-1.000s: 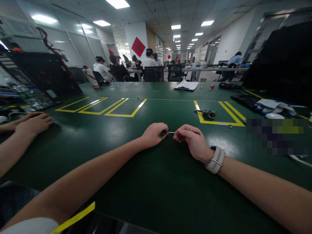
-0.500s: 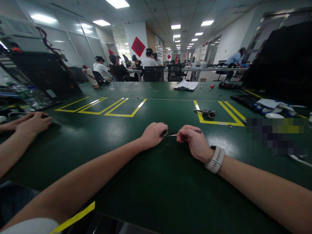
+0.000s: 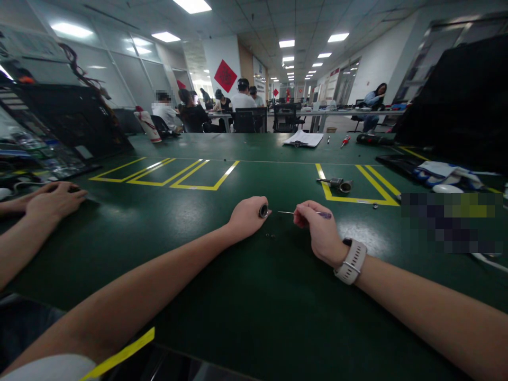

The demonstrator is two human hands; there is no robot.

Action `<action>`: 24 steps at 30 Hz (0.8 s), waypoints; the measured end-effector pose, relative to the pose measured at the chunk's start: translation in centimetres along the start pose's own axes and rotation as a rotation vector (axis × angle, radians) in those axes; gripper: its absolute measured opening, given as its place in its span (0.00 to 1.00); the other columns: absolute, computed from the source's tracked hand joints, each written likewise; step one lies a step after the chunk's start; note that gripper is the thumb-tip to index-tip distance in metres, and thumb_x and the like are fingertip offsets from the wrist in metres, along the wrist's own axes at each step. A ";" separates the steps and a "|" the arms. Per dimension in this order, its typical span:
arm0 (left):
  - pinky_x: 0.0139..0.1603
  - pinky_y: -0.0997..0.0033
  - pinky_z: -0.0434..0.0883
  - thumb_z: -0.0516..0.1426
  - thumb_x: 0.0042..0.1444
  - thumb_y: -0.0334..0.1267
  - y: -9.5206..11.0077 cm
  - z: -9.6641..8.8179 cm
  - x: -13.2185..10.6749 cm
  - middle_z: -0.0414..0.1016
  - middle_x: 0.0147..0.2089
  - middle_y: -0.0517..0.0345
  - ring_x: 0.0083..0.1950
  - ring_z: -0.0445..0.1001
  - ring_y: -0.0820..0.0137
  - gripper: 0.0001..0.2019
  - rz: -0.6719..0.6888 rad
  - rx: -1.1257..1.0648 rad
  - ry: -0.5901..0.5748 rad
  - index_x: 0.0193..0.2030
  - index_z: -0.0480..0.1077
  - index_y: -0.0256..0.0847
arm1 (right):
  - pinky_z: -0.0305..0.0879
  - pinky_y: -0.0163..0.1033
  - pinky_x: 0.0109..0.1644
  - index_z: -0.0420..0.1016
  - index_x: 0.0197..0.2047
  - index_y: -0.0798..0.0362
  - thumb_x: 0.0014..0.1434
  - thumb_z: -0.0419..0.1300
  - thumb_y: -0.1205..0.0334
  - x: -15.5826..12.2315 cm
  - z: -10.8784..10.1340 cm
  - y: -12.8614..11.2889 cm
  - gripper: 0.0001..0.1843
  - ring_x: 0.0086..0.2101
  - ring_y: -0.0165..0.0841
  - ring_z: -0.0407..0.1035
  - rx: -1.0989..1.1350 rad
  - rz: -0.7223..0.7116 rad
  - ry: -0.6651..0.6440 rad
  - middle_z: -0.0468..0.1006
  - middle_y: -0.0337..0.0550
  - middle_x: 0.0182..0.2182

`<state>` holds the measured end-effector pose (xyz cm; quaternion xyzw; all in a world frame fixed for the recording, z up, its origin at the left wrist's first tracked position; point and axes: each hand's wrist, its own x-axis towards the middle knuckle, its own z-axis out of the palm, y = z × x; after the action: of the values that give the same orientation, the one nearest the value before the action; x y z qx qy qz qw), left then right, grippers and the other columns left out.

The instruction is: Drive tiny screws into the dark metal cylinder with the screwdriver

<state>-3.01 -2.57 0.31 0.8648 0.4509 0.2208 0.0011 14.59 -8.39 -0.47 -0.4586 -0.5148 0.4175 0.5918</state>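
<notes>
My left hand (image 3: pixel 246 217) is wrapped round a dark metal cylindrical part (image 3: pixel 263 211), whose round open end faces right. Between the fingers of my right hand (image 3: pixel 315 225) is a thin screwdriver-like tool (image 3: pixel 324 215) with a purplish handle. Its slim metal shaft points left, and a gap separates the tip from the metal part. Two tiny rings (image 3: pixel 270 235) lie on the green table just below my left hand. Most of the cylindrical part is hidden in my palm.
Farther right, a metal fitting with a stem (image 3: pixel 336 184) lies across yellow tape. A small nut-like piece (image 3: pixel 375 206) is near it. Another person's hands (image 3: pixel 55 201) rest at the left. A clipboard with papers (image 3: pixel 304 138) and a red screwdriver (image 3: pixel 345 141) lie at the back.
The tool's tip has come away from the metal part as my right hand moved right. The part's open end now shows more, and a second tiny ring is visible on the table.
</notes>
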 end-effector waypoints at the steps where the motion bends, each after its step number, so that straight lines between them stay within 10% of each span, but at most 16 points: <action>1: 0.28 0.70 0.59 0.55 0.53 0.38 -0.1 0.0 0.0 0.67 0.28 0.59 0.30 0.65 0.69 0.06 -0.041 -0.009 0.022 0.28 0.63 0.40 | 0.59 0.37 0.31 0.69 0.25 0.53 0.52 0.56 0.58 0.0 0.0 0.1 0.09 0.26 0.30 0.63 -0.042 -0.015 0.007 0.70 0.37 0.23; 16: 0.38 0.66 0.66 0.54 0.53 0.40 -0.8 0.3 0.5 0.67 0.35 0.56 0.36 0.67 0.68 0.08 -0.285 -0.241 0.170 0.36 0.62 0.39 | 0.63 0.48 0.47 0.65 0.48 0.53 0.62 0.50 0.56 -0.9 0.6 -1.7 0.14 0.44 0.38 0.68 -0.546 -0.067 -0.548 0.72 0.49 0.45; 24: 0.46 0.66 0.65 0.59 0.50 0.39 -1.6 0.8 0.6 0.70 0.40 0.55 0.43 0.68 0.66 0.10 -0.150 -0.259 0.293 0.39 0.66 0.39 | 0.65 0.43 0.47 0.68 0.45 0.54 0.61 0.51 0.60 -2.0 0.9 -2.1 0.11 0.42 0.36 0.69 -0.668 -0.431 -0.757 0.75 0.48 0.42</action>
<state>-3.63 -1.04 -0.51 0.7801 0.4771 0.3998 0.0633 13.49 -10.66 1.16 -0.3237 -0.8786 0.2365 0.2595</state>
